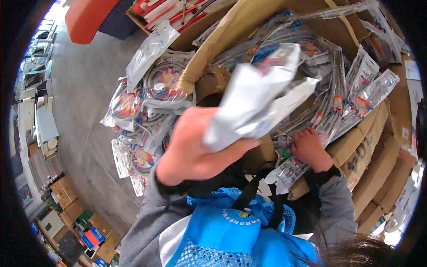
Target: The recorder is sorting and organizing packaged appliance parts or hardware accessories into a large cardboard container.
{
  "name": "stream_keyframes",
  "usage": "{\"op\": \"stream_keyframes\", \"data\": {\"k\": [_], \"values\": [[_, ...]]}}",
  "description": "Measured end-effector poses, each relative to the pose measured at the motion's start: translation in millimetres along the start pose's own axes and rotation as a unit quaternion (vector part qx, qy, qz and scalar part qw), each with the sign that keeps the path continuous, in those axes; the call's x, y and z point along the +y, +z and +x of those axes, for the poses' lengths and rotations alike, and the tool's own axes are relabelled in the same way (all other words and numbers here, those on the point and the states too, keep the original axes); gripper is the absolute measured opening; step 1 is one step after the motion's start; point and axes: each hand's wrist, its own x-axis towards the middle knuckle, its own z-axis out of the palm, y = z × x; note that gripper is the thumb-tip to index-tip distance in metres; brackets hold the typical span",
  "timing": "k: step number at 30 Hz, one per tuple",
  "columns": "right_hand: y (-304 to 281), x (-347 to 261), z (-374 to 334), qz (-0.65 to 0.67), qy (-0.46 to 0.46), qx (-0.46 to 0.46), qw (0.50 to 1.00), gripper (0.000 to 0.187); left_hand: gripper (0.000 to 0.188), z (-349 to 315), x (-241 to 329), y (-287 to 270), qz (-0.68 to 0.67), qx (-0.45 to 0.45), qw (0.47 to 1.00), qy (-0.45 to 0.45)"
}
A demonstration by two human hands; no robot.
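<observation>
My left hand [200, 149] is raised over the near left of an open cardboard box, closed on white plastic packets [255, 100]. They are smeared by motion, and their contents are hard to make out. Lower and to the right, my right hand [308, 149] reaches into the box, its fingers curled on a clear bag of cable [291, 171] at the near edge; its fingertips are partly hidden among the plastic. Around it in the box lie several more bagged grey cables [331, 100] with red and blue labels.
A box flap [213, 42] stands up on the left side. Beyond it, bagged coiled cables [167, 80] are heaped by the grey floor [95, 115]. Flattened cardboard [378, 164] leans at the right. Red and white packages [162, 11] fill another box at the top.
</observation>
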Motion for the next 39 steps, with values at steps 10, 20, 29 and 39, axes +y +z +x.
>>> {"op": "stream_keyframes", "data": {"k": [10, 20, 29, 39], "values": [[6.1, 3.0, -1.4, -0.013, -0.010, -0.009, 1.000, 0.029, 0.032, -129.1, 7.6, -92.9, 0.127, 0.701, 0.697, 0.077], [10.4, 3.4, -3.6, -0.050, -0.016, 0.010, 0.999, 0.027, 0.033, -197.2, 28.0, -146.9, 0.438, 0.638, 0.617, 0.144], [4.8, 2.3, -2.7, -0.029, -0.008, -0.016, 0.999, 0.022, 0.029, -169.4, 55.0, -156.3, 0.404, 0.640, 0.624, 0.194], [-0.1, 0.9, -2.9, -0.035, -0.004, -0.034, 0.999, 0.025, 0.018, -67.8, -34.8, -153.5, 0.602, 0.331, 0.725, -0.054]]}}
